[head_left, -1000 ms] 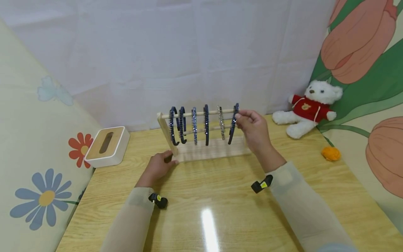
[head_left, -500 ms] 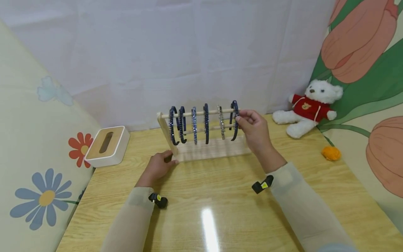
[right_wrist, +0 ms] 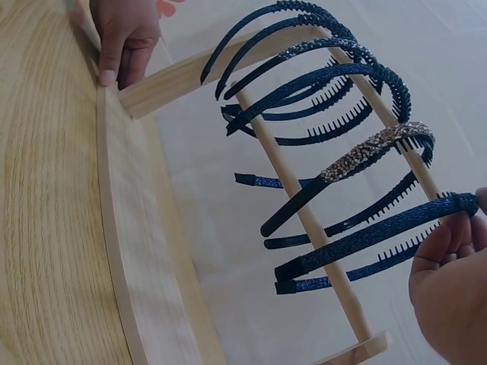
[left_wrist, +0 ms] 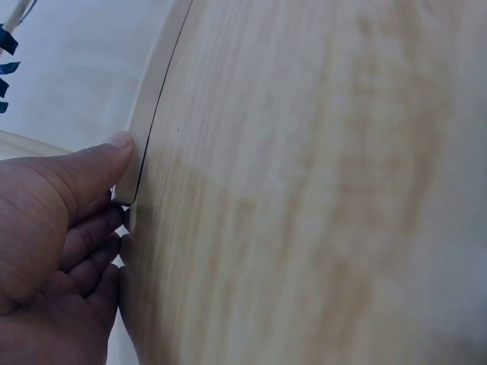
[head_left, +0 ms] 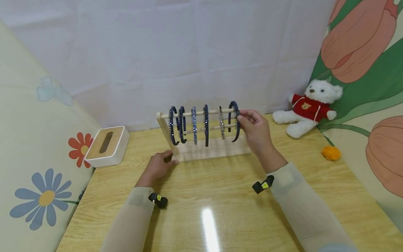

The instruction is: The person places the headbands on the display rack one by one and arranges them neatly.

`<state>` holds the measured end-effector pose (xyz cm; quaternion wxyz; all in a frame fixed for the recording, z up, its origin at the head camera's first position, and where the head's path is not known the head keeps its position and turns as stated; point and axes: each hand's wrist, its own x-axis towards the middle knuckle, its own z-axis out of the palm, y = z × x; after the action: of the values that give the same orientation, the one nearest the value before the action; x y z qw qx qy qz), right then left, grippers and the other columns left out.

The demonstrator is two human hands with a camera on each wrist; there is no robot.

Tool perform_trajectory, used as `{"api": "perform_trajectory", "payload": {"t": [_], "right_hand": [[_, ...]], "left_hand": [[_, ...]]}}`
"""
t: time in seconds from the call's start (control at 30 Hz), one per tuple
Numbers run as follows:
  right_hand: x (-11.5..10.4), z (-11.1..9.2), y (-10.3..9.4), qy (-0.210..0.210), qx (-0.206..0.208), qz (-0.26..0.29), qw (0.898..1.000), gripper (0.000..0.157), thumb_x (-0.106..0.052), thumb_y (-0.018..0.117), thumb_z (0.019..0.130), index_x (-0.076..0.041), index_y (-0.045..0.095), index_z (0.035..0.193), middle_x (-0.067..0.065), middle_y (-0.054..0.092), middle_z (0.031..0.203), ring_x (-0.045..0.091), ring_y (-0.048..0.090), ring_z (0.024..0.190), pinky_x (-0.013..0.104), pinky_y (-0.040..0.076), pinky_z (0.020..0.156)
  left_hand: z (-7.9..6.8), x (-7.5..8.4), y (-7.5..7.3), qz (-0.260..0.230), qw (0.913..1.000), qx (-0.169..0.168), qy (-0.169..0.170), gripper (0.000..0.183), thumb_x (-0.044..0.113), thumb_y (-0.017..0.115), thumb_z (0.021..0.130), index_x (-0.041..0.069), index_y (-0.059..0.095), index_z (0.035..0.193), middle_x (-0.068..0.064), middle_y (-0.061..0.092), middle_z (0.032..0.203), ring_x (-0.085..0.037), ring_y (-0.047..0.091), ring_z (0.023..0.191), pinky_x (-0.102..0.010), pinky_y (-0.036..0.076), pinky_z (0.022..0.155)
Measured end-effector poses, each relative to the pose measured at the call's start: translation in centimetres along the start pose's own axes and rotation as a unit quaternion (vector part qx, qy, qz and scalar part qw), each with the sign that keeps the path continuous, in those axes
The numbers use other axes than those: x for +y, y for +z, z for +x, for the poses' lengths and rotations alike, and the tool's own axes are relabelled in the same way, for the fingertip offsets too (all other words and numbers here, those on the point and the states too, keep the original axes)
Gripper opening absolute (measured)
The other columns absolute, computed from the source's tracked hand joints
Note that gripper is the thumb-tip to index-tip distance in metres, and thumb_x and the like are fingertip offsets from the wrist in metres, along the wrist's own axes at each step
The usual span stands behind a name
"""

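A pale wooden headband rack stands upright on the table, with several dark and glittery toothed headbands hung over its rods. At its left end, my left hand grips the base: the thumb lies on the base's edge, with the other fingers curled behind it. My right hand pinches the rightmost headband, a dark blue glittery one, near the top rod. In the right wrist view, this headband straddles both rods. Beside it hangs a silver-sequined headband.
A white tissue box with a wooden lid sits at the back left. At the back right sits a white teddy bear in a red sweater, with a small orange fluffy thing in front. A pale cloth hangs behind the rack.
The rightmost headband has turned in my right hand; its lower end swung right, and its rear arm now shows to the left. My left hand has stayed on the rack's base.
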<state>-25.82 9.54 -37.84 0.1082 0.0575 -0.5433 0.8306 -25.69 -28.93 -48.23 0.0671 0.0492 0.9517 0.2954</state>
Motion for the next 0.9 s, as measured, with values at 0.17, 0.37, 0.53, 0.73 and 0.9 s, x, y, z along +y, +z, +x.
{"api": "perform_trajectory", "payload": {"t": [0.17, 0.37, 0.53, 0.73, 0.9], "right_hand": [[-0.14, 0.07, 0.03, -0.005, 0.002, 0.012, 1.0, 0.015, 0.006, 0.066, 0.104, -0.008, 0.072, 0.105, -0.005, 0.073, 0.092, 0.008, 0.067, 0.083, 0.019, 0.061, 0.077], [-0.23, 0.14, 0.08, -0.003, 0.001, 0.02, 1.0, 0.015, 0.006, 0.065, 0.104, -0.007, 0.071, 0.106, -0.004, 0.074, 0.093, 0.008, 0.067, 0.085, 0.019, 0.061, 0.079], [-0.28, 0.26, 0.05, 0.001, 0.005, 0.023, 1.0, 0.013, 0.005, 0.065, 0.105, -0.006, 0.071, 0.106, -0.003, 0.074, 0.094, 0.008, 0.068, 0.087, 0.019, 0.062, 0.083], [-0.07, 0.44, -0.14, 0.008, 0.002, 0.028, 1.0, 0.014, 0.004, 0.064, 0.105, -0.008, 0.074, 0.106, -0.001, 0.074, 0.097, 0.01, 0.069, 0.09, 0.02, 0.062, 0.086], [0.15, 0.25, -0.25, 0.016, 0.003, 0.031, 0.999, 0.013, 0.003, 0.065, 0.105, -0.007, 0.073, 0.105, -0.001, 0.074, 0.098, 0.01, 0.069, 0.09, 0.022, 0.063, 0.086]], "left_hand": [[0.08, 0.14, -0.22, -0.004, 1.0, -0.001, 0.0, 0.063, 0.033, 0.071, 0.109, 0.011, 0.051, 0.164, -0.023, 0.054, 0.163, -0.048, 0.049, 0.152, -0.064, 0.044, 0.122], [0.18, 0.17, -0.34, -0.002, 1.0, -0.004, -0.002, 0.064, 0.033, 0.071, 0.109, 0.01, 0.05, 0.164, -0.024, 0.052, 0.164, -0.048, 0.048, 0.152, -0.065, 0.044, 0.123], [0.36, 0.07, -0.35, -0.005, 1.0, -0.004, -0.002, 0.064, 0.034, 0.071, 0.109, 0.011, 0.05, 0.165, -0.023, 0.05, 0.166, -0.048, 0.047, 0.153, -0.065, 0.043, 0.123], [0.36, -0.03, -0.26, -0.007, 0.9999, -0.004, -0.007, 0.064, 0.035, 0.071, 0.109, 0.011, 0.051, 0.165, -0.024, 0.051, 0.164, -0.049, 0.047, 0.152, -0.065, 0.042, 0.123], [0.06, -0.07, -0.05, -0.01, 0.9999, -0.006, -0.007, 0.064, 0.035, 0.072, 0.108, 0.01, 0.052, 0.164, -0.025, 0.052, 0.164, -0.05, 0.047, 0.152, -0.066, 0.042, 0.123]]}}
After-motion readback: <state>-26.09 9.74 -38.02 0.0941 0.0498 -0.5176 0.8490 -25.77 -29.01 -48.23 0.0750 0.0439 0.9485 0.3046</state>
